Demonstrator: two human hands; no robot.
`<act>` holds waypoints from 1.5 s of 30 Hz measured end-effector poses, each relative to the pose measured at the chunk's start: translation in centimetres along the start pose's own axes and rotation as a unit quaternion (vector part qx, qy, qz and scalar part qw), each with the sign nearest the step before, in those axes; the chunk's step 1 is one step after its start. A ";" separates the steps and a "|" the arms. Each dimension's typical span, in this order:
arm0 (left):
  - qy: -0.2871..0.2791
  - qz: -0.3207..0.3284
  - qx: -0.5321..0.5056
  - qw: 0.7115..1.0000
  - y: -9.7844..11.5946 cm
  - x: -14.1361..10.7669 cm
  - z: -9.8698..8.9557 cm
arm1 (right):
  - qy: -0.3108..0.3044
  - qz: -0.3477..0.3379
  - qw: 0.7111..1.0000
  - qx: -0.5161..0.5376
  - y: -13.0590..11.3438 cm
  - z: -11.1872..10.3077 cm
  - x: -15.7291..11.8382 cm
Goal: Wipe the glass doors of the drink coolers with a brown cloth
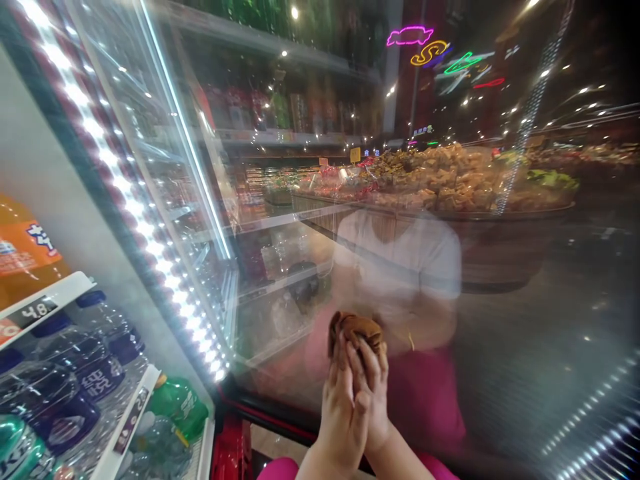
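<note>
A bunched brown cloth [357, 328] is pressed against a glass door [280, 293] in the lower middle of the view. My left hand [341, 400] and my right hand [374, 380] lie close together over it, fingers pointing up and wrapped on the cloth. Parts of the cloth stick out above the fingertips; the rest is hidden under the hands. The glass mirrors a white shirt, the arms and pink trousers just behind the hands.
At the left, shelves [125, 427] hold bottled drinks, with an orange bottle [25, 250] above and a green bottle [183, 407] lower down. A bright light strip [145, 230] runs beside the glass. Food displays and neon shapes show as reflections.
</note>
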State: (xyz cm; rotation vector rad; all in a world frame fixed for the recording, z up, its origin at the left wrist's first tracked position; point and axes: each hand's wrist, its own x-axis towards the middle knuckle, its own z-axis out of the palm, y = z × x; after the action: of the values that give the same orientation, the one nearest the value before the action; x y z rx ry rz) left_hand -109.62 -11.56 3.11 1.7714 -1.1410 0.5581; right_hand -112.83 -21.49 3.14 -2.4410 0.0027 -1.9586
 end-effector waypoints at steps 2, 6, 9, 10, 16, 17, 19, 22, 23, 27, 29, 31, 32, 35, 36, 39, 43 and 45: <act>0.063 -0.031 0.015 0.997 -1.5 0.2 -0.9 | -0.020 -0.030 0.999 0.007 -1.2 1.8 1.1; 0.119 -0.056 -0.020 0.991 -0.6 4.1 -3.0 | -0.016 -0.049 0.999 -0.011 -1.8 2.7 6.0; 0.090 -0.039 -0.044 0.994 1.8 6.0 -3.2 | -0.011 -0.026 0.999 -0.037 -0.8 1.1 7.2; 0.072 -0.029 -0.045 0.996 2.3 5.7 -2.9 | -0.011 -0.012 0.999 -0.039 -0.5 0.5 6.8; 0.115 -0.125 -0.031 0.985 -1.4 -1.4 0.0 | -0.079 -0.038 0.996 0.024 -1.6 1.0 1.7; 0.132 -0.166 -0.036 0.977 -2.6 -2.1 0.0 | -0.092 -0.060 0.993 0.032 -2.2 1.9 1.5; 0.158 -0.235 -0.049 0.958 -4.2 -2.4 -0.8 | -0.094 -0.091 0.991 0.039 -3.4 3.6 1.8; 0.175 -0.249 -0.071 0.950 -4.4 0.1 -2.6 | -0.080 -0.098 0.991 0.034 -4.3 5.2 4.0; 0.176 -0.233 -0.077 0.953 -3.9 1.1 -3.1 | -0.076 -0.091 0.993 0.029 -4.2 5.2 4.7; 0.121 -0.147 -0.072 0.979 -1.3 2.7 -3.4 | -0.046 -0.046 0.998 0.016 -3.0 3.3 4.8; 0.050 -0.117 -0.057 0.990 -0.9 1.0 -2.7 | -0.043 -0.020 0.999 0.017 -2.4 2.2 2.5; -0.021 -0.112 -0.040 0.993 -1.6 -1.9 -1.7 | -0.049 -0.005 0.999 0.018 -2.0 1.7 -0.7; -0.041 -0.122 -0.029 0.991 -2.3 -3.6 -1.3 | -0.053 -0.008 0.998 0.019 -2.0 1.7 -2.4; -0.023 -0.171 0.006 0.985 -4.8 -7.5 -0.1 | -0.078 -0.050 0.995 0.025 -2.2 2.5 -5.4; -0.007 -0.179 0.012 0.984 -5.4 -8.1 0.1 | -0.088 -0.064 0.994 0.025 -2.2 2.8 -5.6; 0.006 -0.175 0.005 0.985 -5.1 -7.0 0.4 | -0.102 -0.063 0.993 0.023 -1.7 2.9 -4.4; -0.047 -0.143 -0.032 0.988 -1.4 -3.9 1.3 | -0.091 -0.011 0.996 0.006 0.5 0.7 -3.8; -0.093 -0.122 -0.050 0.987 0.1 -4.1 2.3 | -0.081 0.003 0.997 -0.013 1.8 -0.9 -5.7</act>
State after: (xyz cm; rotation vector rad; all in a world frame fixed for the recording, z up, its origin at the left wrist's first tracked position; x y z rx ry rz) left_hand -111.80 -11.71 -1.01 1.8703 -1.0371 0.1891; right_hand -114.92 -23.21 -2.25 -2.6046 0.0336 -1.7648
